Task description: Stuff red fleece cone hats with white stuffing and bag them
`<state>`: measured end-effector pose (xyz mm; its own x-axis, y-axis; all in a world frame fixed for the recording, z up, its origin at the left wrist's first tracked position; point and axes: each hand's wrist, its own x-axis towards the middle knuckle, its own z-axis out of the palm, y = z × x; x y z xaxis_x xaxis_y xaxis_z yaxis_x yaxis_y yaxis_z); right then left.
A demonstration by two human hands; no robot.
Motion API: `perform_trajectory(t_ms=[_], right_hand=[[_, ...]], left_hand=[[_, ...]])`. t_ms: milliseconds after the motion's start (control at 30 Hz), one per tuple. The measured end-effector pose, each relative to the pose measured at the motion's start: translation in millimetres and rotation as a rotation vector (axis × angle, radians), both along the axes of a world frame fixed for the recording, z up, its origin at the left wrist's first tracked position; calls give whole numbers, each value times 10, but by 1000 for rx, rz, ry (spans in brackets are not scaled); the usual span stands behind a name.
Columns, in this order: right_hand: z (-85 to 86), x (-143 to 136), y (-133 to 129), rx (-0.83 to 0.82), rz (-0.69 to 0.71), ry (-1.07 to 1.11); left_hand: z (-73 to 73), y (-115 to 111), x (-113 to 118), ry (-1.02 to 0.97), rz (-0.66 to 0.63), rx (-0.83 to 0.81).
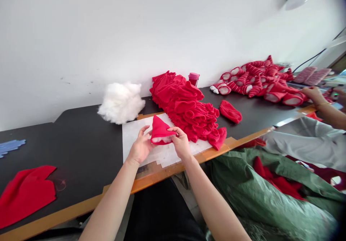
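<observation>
A small red cone-shaped fabric hat [160,128] is held up between my hands, point upward, with white filling showing along its open lower edge. Thumb and fingers of my right hand [180,142] pinch the right side of the rim. Against the left side, my left hand [141,145] curls round the edge, some of its fingers hidden behind the fabric. Under both hands lies a white sheet [129,134] on the black table [89,150]. Just beyond, a long heap of red fabric pieces [186,107] is bunched together. White fluffy stuffing [120,102] sits behind my left hand.
Flat red fabric [29,190] lies at left. One red piece [230,112] rests right of the heap, near stuffed red striped pieces [254,77]. A co-worker's hand [315,96] is at far right. A green sack [238,172] stands below the table edge.
</observation>
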<state>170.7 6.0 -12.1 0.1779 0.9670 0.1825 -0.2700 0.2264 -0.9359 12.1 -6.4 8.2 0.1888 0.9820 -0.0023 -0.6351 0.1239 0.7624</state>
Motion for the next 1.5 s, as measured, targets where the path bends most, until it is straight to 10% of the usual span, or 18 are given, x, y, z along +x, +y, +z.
perform_trajectory(t_ms=[100,233,333,800,1033,1300,1500], right_hand=[[62,-24,-9,40,133,-62],[4,-224,-146,10,-165,-1],[-39,-405,-305,-28,-127,190],[49,-505,-180,-154,322,555],[154,-428,-274,62,225,196],[117,-326,-260,-33,60,394],[112,-509,-357,42,340,287]], left_hand=[[45,11,6,-144,31,-190],[33,77,11,-237,261,-288],[11,115,3,-304,382,-205],[-58,53,4,-194,152,27],[-87,61,18,-188,197,-35],[-76,114,-6,-258,309,-77],[-87,71,15,-183,201,-68]])
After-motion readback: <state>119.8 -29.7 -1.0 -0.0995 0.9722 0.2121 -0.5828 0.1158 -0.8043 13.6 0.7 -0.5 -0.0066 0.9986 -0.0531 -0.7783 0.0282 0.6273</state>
